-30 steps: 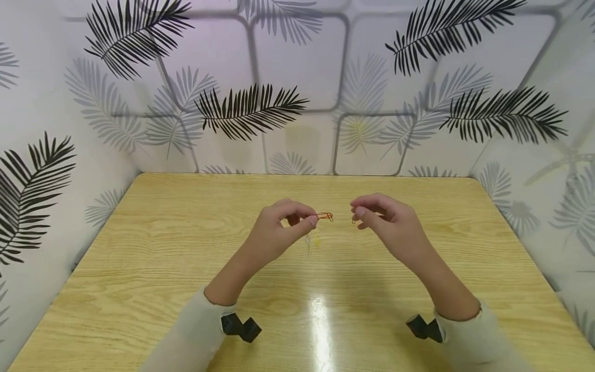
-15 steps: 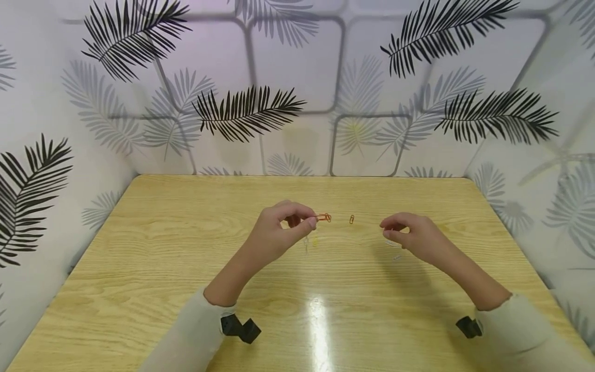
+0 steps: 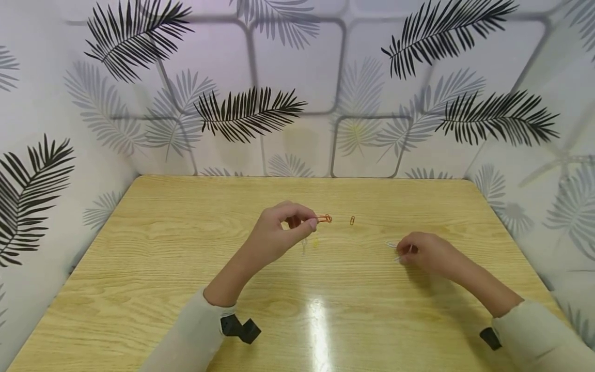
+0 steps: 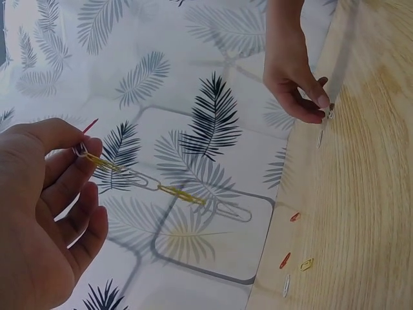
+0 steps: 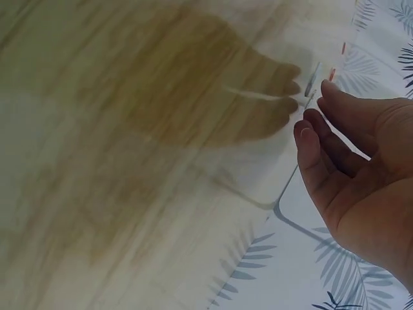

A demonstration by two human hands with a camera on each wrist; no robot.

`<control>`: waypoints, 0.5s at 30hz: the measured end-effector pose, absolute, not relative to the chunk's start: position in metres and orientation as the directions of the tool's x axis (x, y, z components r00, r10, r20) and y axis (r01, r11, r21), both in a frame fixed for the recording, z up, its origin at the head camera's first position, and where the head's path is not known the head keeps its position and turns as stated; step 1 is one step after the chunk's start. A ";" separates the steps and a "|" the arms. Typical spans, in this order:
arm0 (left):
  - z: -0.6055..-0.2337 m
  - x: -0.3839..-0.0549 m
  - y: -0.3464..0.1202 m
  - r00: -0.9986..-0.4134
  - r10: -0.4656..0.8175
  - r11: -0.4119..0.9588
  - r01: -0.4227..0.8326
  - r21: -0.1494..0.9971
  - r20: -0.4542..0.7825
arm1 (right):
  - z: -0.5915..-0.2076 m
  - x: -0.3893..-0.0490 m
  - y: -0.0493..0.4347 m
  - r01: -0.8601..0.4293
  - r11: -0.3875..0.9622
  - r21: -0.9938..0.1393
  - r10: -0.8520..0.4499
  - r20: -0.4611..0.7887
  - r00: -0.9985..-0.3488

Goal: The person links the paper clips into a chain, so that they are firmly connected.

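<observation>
My left hand [image 3: 281,230] pinches the upper end of a paper clip chain [image 4: 181,192] between thumb and forefinger. Yellow and white clips alternate along it as it hangs, seen best in the left wrist view. An orange-red paper clip [image 4: 90,126] pokes out at those fingertips. At the right of the table, my right hand [image 3: 429,253] has its fingers bent low over white paper clips, thumb and forefinger tips right at one white paper clip [image 5: 310,100]. Whether they grip it I cannot tell. Another white paper clip [image 3: 389,245] lies just beside the fingers.
Between the hands, a loose orange paper clip [image 3: 352,220] lies on the wooden table [image 3: 186,227]. More loose clips show in the left wrist view: a red clip [image 4: 284,260], a yellow clip [image 4: 306,264] and a white clip [image 4: 286,285]. Behind stands a leaf-patterned backdrop [image 3: 297,67].
My right hand has let go of the orange clip, uncovering it on the table, and moved right and nearer to the white clips. My left hand has barely moved.
</observation>
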State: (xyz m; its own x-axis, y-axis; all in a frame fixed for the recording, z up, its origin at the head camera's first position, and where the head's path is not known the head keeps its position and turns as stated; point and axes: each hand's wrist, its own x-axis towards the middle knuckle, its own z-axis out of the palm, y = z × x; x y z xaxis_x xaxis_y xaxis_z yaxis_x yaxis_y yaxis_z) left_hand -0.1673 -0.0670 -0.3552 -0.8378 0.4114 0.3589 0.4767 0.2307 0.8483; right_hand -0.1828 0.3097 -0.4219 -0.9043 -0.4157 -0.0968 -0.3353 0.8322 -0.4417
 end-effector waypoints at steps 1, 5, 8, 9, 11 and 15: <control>-0.355 -0.167 -0.067 -0.839 0.413 0.235 0.475 0.848 0.356 | -0.423 -0.183 0.310 -0.335 0.837 -0.432 -0.416 -0.105 -0.903; -0.356 -0.168 -0.066 -0.839 0.421 0.244 0.471 0.848 0.345 | -0.427 -0.184 0.309 -0.362 0.843 -0.398 -0.429 -0.092 -0.898; -0.355 -0.167 -0.065 -0.836 0.428 0.242 0.473 0.847 0.344 | -0.428 -0.184 0.307 -0.370 0.843 -0.391 -0.433 -0.083 -0.898; -0.355 -0.167 -0.065 -0.834 0.431 0.241 0.474 0.847 0.344 | -0.428 -0.184 0.307 -0.370 0.842 -0.392 -0.433 -0.084 -0.897; -0.354 -0.167 -0.064 -0.832 0.434 0.241 0.478 0.845 0.347 | -0.428 -0.184 0.306 -0.359 0.846 -0.393 -0.426 -0.095 -0.900; -0.354 -0.168 -0.064 -0.830 0.437 0.241 0.480 0.844 0.347 | -0.428 -0.183 0.306 -0.345 0.848 -0.402 -0.423 -0.120 -0.898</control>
State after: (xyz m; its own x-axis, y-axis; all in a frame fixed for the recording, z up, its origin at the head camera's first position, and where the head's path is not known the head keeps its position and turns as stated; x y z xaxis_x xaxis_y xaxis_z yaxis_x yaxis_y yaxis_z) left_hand -0.1675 -0.0639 -0.3542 -0.8301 0.4366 0.3469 0.4795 0.2414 0.8437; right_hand -0.1833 0.3060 -0.4283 -0.8983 -0.4227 -0.1202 -0.3453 0.8481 -0.4019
